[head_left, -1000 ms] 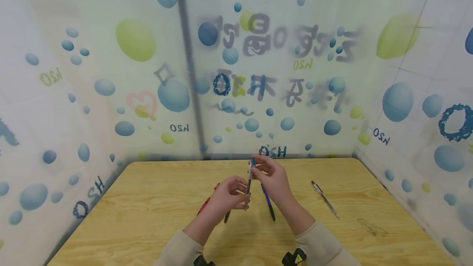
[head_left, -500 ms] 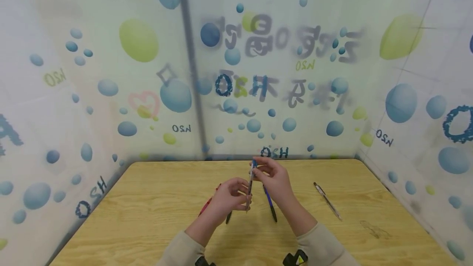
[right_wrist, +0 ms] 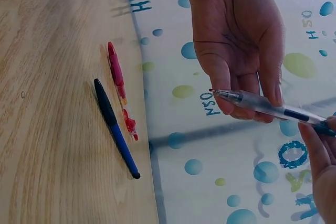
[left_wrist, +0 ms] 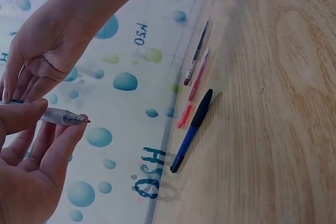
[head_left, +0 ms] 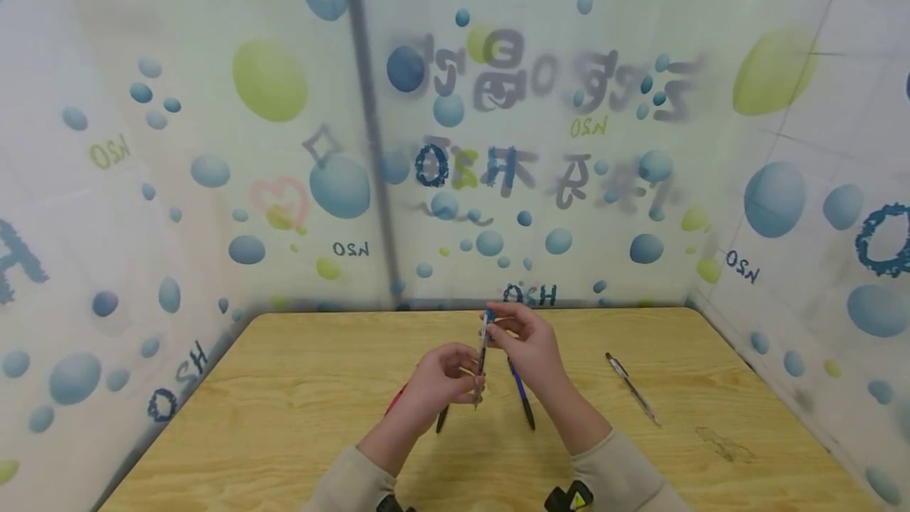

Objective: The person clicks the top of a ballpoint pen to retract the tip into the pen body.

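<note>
A slim clear pen point(head_left: 483, 354) with a blue top stands tilted between my two hands, above the table. My left hand point(head_left: 444, 382) holds its lower part between thumb and fingers, close to the tip. At the blue end, my right hand point(head_left: 528, 342) pinches it with thumb and fingertips. The pen's bare point shows in the left wrist view, just past the left thumb point(left_wrist: 26, 116). From the right wrist, the frosted barrel point(right_wrist: 262, 104) lies across the left fingers, with a dark band near the blue end.
On the wooden table point(head_left: 284, 433) lie a blue pen with a black grip point(head_left: 521, 393), a clear pen point(head_left: 633, 389), a red pen point(right_wrist: 118, 77) and a dark-ended pen point(head_left: 442, 419) partly behind the left hand. A pink pen point(left_wrist: 193, 87) also lies there. A patterned curtain point(head_left: 498, 220) stands behind.
Both hands keep the same hold on the pen, almost still. The head view has shifted slightly.
</note>
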Motion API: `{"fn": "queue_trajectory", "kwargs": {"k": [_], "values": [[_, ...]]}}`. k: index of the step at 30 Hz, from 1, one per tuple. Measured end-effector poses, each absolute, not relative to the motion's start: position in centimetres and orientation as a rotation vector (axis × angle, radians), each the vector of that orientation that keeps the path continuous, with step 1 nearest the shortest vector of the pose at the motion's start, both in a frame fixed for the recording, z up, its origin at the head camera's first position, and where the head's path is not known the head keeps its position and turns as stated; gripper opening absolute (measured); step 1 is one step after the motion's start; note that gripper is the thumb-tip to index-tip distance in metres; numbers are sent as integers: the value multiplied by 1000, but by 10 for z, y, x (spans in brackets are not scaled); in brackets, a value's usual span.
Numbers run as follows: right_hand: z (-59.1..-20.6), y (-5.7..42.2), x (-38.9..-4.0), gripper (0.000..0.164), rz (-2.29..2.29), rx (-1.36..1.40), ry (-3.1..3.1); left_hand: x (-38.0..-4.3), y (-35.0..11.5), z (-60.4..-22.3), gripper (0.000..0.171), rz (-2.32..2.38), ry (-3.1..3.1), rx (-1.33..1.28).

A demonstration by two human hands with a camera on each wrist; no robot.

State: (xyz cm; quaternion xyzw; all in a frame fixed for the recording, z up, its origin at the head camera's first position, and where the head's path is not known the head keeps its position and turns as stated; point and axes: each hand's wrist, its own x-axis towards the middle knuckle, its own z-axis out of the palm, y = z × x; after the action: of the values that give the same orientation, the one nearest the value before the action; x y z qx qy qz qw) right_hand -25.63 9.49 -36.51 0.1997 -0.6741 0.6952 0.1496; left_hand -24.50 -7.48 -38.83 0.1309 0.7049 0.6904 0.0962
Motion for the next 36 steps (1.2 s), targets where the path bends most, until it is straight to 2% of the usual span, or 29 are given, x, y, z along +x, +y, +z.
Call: {"fn": "queue_trajectory", "kwargs": {"k": [12, 23, 30, 36], "values": [[-364, 97, -255, 26, 1998, 560, -1938, -244, -75, -386, 27, 2034, 2125, 437], [-365, 99, -257, 34, 2016, 572, -1971, -242, -79, -389, 26, 1964, 2184, 507], [-368, 114, -257, 40, 1829, 650, -2191, -240, -93, -392, 29, 1918, 2248, 537], [-375, 126, -259, 45, 1632, 768, -2323, -239, -107, -394, 39, 1924, 2264, 512]]}}
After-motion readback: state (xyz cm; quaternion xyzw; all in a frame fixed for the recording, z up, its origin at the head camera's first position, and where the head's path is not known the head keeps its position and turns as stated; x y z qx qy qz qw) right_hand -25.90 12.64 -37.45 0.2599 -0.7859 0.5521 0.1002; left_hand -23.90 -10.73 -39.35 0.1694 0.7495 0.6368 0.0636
